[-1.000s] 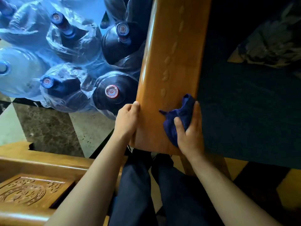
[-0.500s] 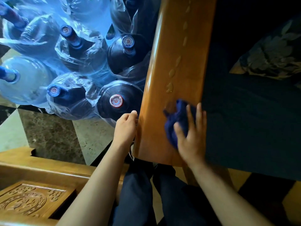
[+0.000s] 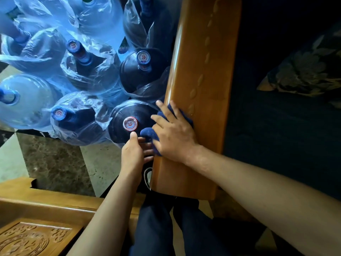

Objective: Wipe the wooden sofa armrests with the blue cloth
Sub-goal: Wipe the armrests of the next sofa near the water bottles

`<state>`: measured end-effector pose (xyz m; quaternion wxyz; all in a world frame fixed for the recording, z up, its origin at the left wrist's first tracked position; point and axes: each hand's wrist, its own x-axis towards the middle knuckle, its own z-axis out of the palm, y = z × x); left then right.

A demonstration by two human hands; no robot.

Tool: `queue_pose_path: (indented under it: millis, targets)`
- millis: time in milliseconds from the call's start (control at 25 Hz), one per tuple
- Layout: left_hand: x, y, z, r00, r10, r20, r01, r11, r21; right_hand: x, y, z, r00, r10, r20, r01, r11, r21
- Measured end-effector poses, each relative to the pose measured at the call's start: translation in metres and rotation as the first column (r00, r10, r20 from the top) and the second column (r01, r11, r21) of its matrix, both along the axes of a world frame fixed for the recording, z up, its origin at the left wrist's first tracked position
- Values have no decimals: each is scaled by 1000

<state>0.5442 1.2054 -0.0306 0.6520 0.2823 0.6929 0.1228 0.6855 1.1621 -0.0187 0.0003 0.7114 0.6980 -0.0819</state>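
At 9 o'clock stand the wrapped water bottles (image 3: 73, 115), then the left hand (image 3: 135, 154) with relaxed fingers touches the blue cloth (image 3: 149, 133), which the right hand (image 3: 174, 133) presses with spread fingers on the wooden armrest (image 3: 204, 71) edge at the centre.

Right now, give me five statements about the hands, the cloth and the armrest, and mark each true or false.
1. The right hand presses the blue cloth against the outer left edge of the wooden armrest. True.
2. The left hand holds the blue cloth. False: it sits beside the armrest's edge, below the cloth, with its fingers reaching toward that edge.
3. A line of droplets lies on the armrest top ahead of the cloth. True.
4. The water bottles beside the armrest are uncapped. False: those whose tops show have caps, and most are wrapped in plastic bags.
5. The cloth lies on the dark seat cushion. False: it is at the armrest's opposite edge, under the right hand.
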Motion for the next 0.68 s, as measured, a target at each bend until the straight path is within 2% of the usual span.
queue_pose_path:
  millis: [120,200,240,320,360,440,520,560,600,680]
  targets:
    - [9,7,-2,994,-95,-48,97,995,38,-7,-71,4,995,3,-105,6,996,87]
    - [20,9,4,982,-188,-8,188,982,26,10,-107,4,974,-207,-89,213,975,67]
    - [24,10,5,965,-263,-12,264,963,54,21,-111,3,927,-367,-75,371,927,48]
    - [33,13,9,928,-361,-93,371,915,158,39,-97,-1,746,-652,-133,657,754,-7]
    - [37,15,10,920,-364,-148,388,900,197,49,-84,-2,632,-738,-238,755,655,-28]
    - [45,17,13,916,-333,-224,383,892,239,79,-57,-6,421,-764,-489,849,522,-84]
    - [55,17,14,906,-319,-278,391,882,265,117,-33,-10,307,-696,-648,860,494,-123]
    - [57,16,14,902,-312,-297,393,879,271,133,-24,-9,341,-675,-655,834,539,-121]
    - [61,16,14,904,-295,-309,382,883,274,145,-17,-10,458,-667,-587,781,618,-92]
    - [66,12,13,922,-233,-309,323,903,282,161,-4,-10,791,-554,-260,573,820,-3]
